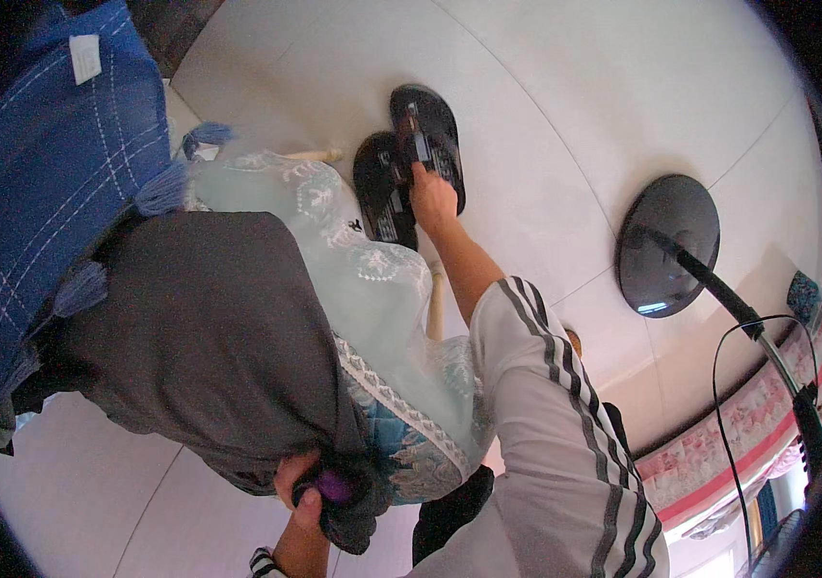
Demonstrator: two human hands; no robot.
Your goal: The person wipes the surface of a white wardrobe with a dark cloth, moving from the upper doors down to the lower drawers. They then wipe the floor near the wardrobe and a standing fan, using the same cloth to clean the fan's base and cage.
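My left hand [300, 491], at the lower left, grips a black object with a purple centre [335, 485], partly hidden and blurred, against dark grey cloth [216, 318]. That cloth lies over a pale green lace-trimmed cloth [375, 311]. My right hand [434, 196] reaches out above a pair of black slippers [447, 130] on the floor. A small dark item with a pale patch [420, 143] shows just beyond its fingertips; whether the hand holds it cannot be told.
Blue tasselled fabric [57, 180] with white stitching hangs at the left. Wooden legs [436, 300] show beside the lace cloth. On the tiled floor [527, 180], a round black stand base [678, 238] carries a slanting pole and a cable [719, 404]. Pink patterned fabric [729, 441] lies at the lower right.
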